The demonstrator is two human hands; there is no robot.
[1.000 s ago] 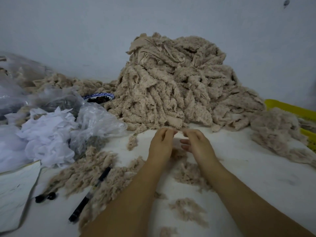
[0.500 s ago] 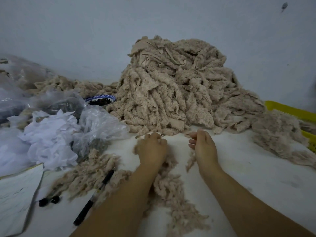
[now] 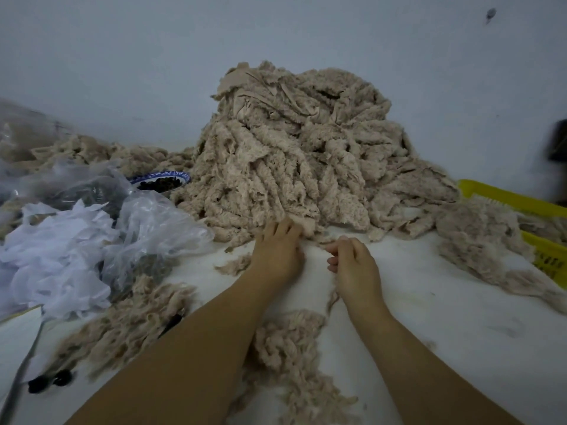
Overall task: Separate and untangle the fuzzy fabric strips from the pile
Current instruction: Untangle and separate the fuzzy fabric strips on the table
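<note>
A tall pile of beige fuzzy fabric strips point(image 3: 294, 154) stands against the wall at the centre. My left hand point(image 3: 276, 256) reaches into the pile's front edge and its fingers grip a strip end there. My right hand point(image 3: 352, 265) sits just right of it with fingers curled, pinching a thin strip point(image 3: 333, 299) that trails down toward me. Separated strips point(image 3: 291, 348) lie on the white table between my forearms.
Loose strips point(image 3: 129, 326) lie at the near left over a black pen point(image 3: 170, 323). Clear and white plastic bags point(image 3: 92, 240) crowd the left. A blue-rimmed bowl point(image 3: 159, 182) sits behind them. Fluffy clumps point(image 3: 481, 240) spill beside a yellow crate point(image 3: 521, 200) at right.
My left hand has moved forward from the table into the pile's front edge. My right hand's fingers have curled around a thin strip. More strips lie between my arms.
</note>
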